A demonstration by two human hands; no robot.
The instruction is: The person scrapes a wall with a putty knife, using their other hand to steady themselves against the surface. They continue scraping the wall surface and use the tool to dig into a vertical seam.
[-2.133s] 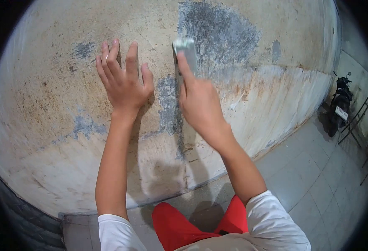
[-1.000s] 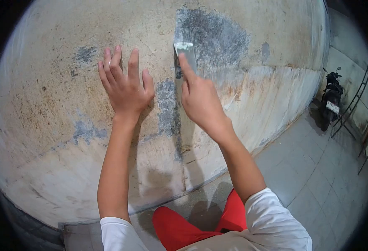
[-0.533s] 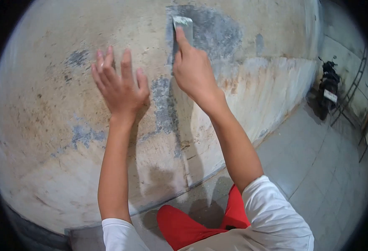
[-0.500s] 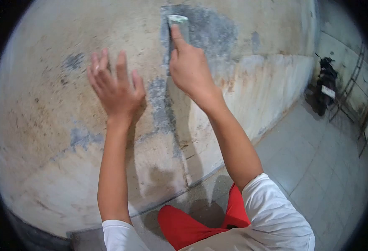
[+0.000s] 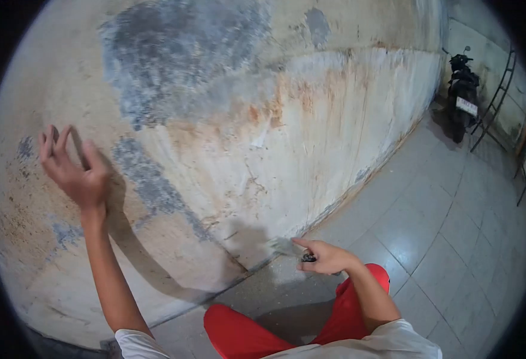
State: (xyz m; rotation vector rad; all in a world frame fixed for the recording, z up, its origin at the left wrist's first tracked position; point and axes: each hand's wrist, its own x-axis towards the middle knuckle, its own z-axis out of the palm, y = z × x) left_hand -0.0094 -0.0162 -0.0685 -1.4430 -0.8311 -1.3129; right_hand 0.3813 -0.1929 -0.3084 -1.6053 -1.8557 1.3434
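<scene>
My left hand rests against the stained wall at the left, fingers spread and bent, holding nothing. Low in front of me, my right hand is closed around the dark handle of a scraper. Its pale, flat blade points left toward the foot of the wall, with my index finger stretched along it. Higher up spreads a large grey bared patch, and a narrower grey strip runs down beside my left hand.
Grey floor tiles meet the wall along a slanting edge. A parked motorbike stands at the far right, beside a ladder-like metal frame leaning on the back wall. My knees in red trousers are bent below.
My right hand has come down from the grey patch with the scraper, to just above the floor. My left hand stays on the wall while the view has swung right.
</scene>
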